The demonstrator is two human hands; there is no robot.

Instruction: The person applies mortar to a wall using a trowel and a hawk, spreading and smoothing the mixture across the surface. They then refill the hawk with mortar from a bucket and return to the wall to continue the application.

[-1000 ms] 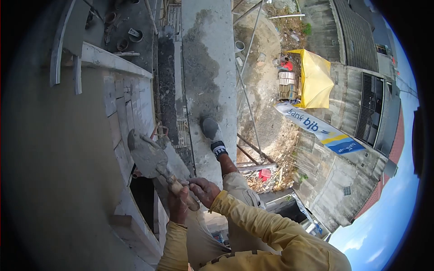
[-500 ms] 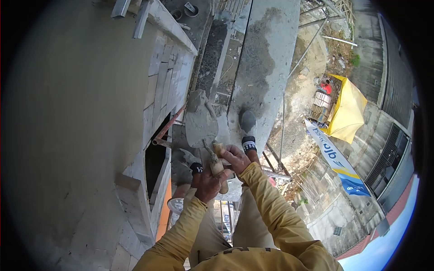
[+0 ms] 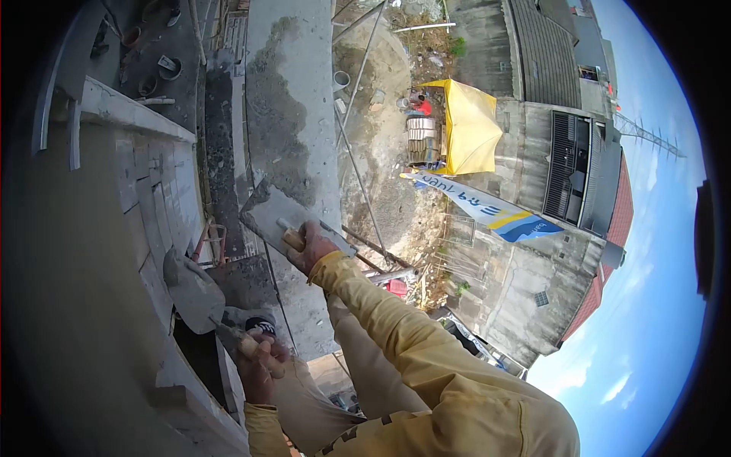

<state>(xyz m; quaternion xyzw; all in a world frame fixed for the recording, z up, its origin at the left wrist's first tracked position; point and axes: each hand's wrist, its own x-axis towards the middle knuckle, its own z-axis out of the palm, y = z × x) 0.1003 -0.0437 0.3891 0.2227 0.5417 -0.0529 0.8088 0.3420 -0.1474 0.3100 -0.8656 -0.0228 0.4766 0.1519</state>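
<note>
Head view looks steeply down from a high scaffold. Far left stands the grey plastered wall (image 3: 84, 289), with bare blocks showing along its edge. Just beside it the left hand (image 3: 259, 371) is closed tight around the wooden handle of a pointed trowel (image 3: 194, 293). The blade's long axis runs up and left from the fist, its tip nearest the wall, mortar smeared on its face. To the right and farther off, the right hand (image 3: 311, 247) is wrapped around the grip of a flat plaster float (image 3: 274, 213), which it holds tilted over the cement-stained plank (image 3: 293, 114). The two tools sit apart, the float lying up and right of the trowel. Well to the right, far below, are a yellow canopy (image 3: 468, 126) and a banner (image 3: 487, 209).
</note>
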